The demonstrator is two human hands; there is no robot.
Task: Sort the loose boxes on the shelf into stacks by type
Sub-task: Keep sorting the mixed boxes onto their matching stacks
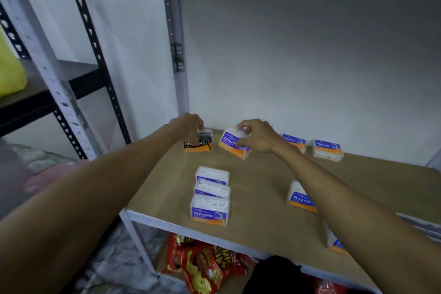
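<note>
On the brown shelf board (262, 217), my left hand (188, 124) grips the top of a black-and-orange "Charcoal" box (196, 144) at the back left. My right hand (256, 137) holds a tilted purple "Smooth" box (231, 142) just right of it. A row of three "Smooth" boxes (210, 198) stands toward the front left. "Round" boxes lie about: one (299, 198) under my right forearm, two at the back right (328, 149), (294, 139), and one (337, 244) at the front right, mostly hidden by my arm.
A grey metal upright (175, 50) stands behind my left hand, with a white wall behind the shelf. Red snack bags (205, 267) lie on the level below. A yellow bag (10, 71) sits on the neighbouring shelf at left.
</note>
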